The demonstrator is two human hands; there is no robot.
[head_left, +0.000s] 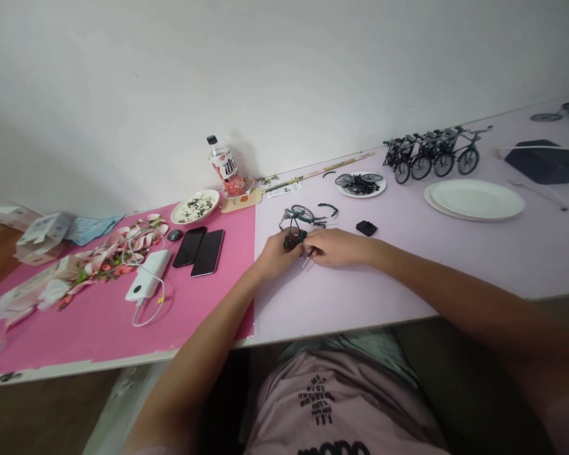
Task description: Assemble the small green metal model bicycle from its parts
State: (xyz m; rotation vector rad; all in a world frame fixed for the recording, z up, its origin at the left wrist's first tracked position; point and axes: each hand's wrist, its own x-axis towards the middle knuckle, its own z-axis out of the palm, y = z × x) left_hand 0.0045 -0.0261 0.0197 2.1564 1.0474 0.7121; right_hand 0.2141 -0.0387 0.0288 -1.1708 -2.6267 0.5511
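Observation:
My left hand (277, 254) is closed around a dark miniature bicycle (299, 213), partly built, with a spoked wheel pointing away from me. Pressed close on its right, my right hand (329, 246) pinches a slim metal tool (308, 258), whose silver end sticks out toward me; its exact kind is too small to tell. Both hands meet over the pale table top, and the fingers hide most of the bicycle's frame. A curved black part (329, 207) lies just beyond the hands. Right of them rests a small black block (366, 228).
Several finished miniature bicycles (431, 155) stand at the back right. Nearby are a plate of black parts (360, 184), stacked white plates (477, 199) and a dark hexagonal piece (545, 161). On the pink left side lie two phones (207, 253), a power bank (148, 275) and a bottle (227, 167).

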